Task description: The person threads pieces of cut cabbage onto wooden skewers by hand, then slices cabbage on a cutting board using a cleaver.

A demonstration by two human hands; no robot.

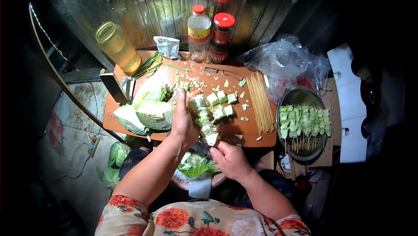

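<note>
A cabbage skewer [202, 116], a row of stacked pale green pieces, is held slanting over the front of the orange-brown board [254, 139]. My left hand [184, 116] cradles the pieces from the left, thumb up and the other fingers partly hidden behind them. At the lower end, my right hand [230, 160] is closed in a pinch; the stick itself is hard to make out there. Just right of the skewer lie cut cabbage rolls [223, 113]. Pointed cabbage heads [154, 115] rest on the board to the left of my left hand.
Bare bamboo sticks [260, 103] lie at the board's right. Beyond them, a colander [300, 154] holds finished cabbage skewers [305, 120]. A yellow jar [117, 46], clear bottle [199, 35], red-lidded jars [221, 38] and a phone [114, 89] stand along the board. A bowl of leaves [193, 164] sits below.
</note>
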